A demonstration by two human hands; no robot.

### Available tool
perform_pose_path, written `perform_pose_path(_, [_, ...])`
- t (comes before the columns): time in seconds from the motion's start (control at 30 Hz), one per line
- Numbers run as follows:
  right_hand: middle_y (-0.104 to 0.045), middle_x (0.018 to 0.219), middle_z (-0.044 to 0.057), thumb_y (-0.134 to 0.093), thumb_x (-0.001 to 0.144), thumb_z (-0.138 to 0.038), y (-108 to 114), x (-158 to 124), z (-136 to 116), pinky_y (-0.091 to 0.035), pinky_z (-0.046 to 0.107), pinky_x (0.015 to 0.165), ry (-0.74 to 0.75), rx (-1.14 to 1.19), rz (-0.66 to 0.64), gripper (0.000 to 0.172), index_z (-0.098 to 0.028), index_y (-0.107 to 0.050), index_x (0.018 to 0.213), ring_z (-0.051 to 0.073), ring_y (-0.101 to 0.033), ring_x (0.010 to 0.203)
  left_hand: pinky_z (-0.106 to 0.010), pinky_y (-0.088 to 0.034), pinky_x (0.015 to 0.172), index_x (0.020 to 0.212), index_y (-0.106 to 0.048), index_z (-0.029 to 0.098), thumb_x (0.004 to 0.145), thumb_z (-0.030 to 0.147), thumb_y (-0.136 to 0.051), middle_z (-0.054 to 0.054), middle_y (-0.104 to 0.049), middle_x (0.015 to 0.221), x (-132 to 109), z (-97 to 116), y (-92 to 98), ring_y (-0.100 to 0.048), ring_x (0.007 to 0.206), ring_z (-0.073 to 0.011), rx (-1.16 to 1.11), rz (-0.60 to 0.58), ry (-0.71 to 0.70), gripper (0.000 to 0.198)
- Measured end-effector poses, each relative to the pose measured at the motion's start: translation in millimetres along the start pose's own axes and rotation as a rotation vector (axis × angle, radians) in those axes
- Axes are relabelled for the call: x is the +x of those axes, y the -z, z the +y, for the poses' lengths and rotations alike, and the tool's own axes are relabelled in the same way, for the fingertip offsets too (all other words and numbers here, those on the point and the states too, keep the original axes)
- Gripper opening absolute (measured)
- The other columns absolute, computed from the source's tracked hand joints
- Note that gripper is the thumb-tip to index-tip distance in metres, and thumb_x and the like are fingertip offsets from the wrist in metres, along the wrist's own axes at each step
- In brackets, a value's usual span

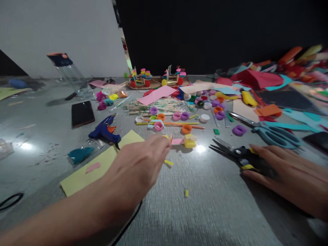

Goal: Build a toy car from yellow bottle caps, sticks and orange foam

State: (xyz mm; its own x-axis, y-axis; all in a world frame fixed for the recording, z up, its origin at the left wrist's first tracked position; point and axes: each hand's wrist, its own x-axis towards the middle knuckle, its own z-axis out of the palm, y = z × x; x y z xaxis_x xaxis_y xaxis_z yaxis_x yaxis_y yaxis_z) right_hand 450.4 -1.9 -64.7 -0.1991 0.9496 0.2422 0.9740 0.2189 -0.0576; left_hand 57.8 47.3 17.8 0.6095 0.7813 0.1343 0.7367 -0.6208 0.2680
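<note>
My left hand [139,160] reaches over the middle of the table with its fingers pressed together at the left end of a small craft piece. That piece has a pink strip [177,141] and a yellow bottle cap [190,141] with short sticks at its right end; my fingers hide part of the left end. On the right, my right hand [289,174] is closed around the handles of black-and-yellow snips [239,153]. Their blades lie apart, pointing left. Small yellow scraps [187,193] lie between my hands.
A blue glue gun [105,131], phone [82,113] and clear bottle [73,77] stand or lie left. Yellow-green paper [84,174] lies beneath my left forearm. Beyond are colourful caps [187,129], wrapped sticks and two small models [175,77]. Blue-handled scissors [276,135] and paper scraps lie right.
</note>
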Motion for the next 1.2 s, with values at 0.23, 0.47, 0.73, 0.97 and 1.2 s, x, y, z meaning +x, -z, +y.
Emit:
perform_pose_path(0.23, [-0.067, 0.102, 0.006, -0.047, 0.103, -0.027, 30, 20, -106, -0.056, 0.034, 0.07, 0.445, 0.296, -0.05, 0.019, -0.024, -0.065, 0.109, 0.021, -0.066, 0.085, -0.035, -0.035, 0.061, 0.1, -0.068, 0.021, 0.097, 0.033, -0.05, -0.008, -0.074, 0.093, -27, -46, 5.1, -0.067, 0.078, -0.028, 0.266, -0.315, 0.17, 0.022])
perform_pose_path(0.47, [-0.066, 0.096, 0.006, -0.061, 0.082, 0.0, 30, 41, -167, -0.055, 0.034, 0.071, 0.67, 0.361, -0.351, 0.021, -0.019, -0.064, 0.09, 0.022, -0.061, 0.085, -0.032, -0.033, 0.062, 0.088, -0.066, 0.021, 0.096, 0.028, -0.05, -0.004, -0.072, 0.086, -31, -48, -1.7, -0.064, 0.076, -0.0221, 0.178, -0.324, 0.211, 0.019])
perform_pose_path(0.73, [-0.063, 0.088, 0.006, -0.058, 0.085, -0.002, 17, 48, -159, -0.047, 0.036, 0.066, 0.649, 0.292, -0.251, 0.016, -0.017, -0.061, 0.087, 0.022, -0.055, 0.075, -0.032, -0.028, 0.059, 0.077, -0.059, 0.02, 0.099, 0.028, -0.046, -0.003, -0.066, 0.076, -19, -35, -9.1, -0.057, 0.066, -0.0189, 0.124, -0.311, 0.156, 0.027])
perform_pose_path(0.97, [-0.062, 0.089, 0.005, -0.045, 0.104, -0.014, 4, 60, -144, -0.046, 0.032, 0.072, 0.484, 0.398, -0.126, 0.021, -0.017, -0.065, 0.097, 0.019, -0.059, 0.079, -0.034, -0.037, 0.064, 0.088, -0.06, 0.019, 0.099, 0.025, -0.048, -0.003, -0.067, 0.085, -8, 2, -21.0, -0.062, 0.074, -0.0221, -0.003, -0.357, 0.076, 0.017])
perform_pose_path(1.2, [-0.061, 0.088, 0.004, -0.049, 0.103, -0.015, 10, 58, -148, -0.045, 0.03, 0.069, 0.45, 0.574, -0.146, 0.018, -0.016, -0.064, 0.093, 0.017, -0.059, 0.077, -0.038, -0.047, 0.083, 0.111, -0.061, 0.02, 0.098, 0.022, -0.043, -0.005, -0.07, 0.104, -13, 3, -26.6, -0.066, 0.095, -0.0238, -0.283, -0.2, 0.111, 0.022])
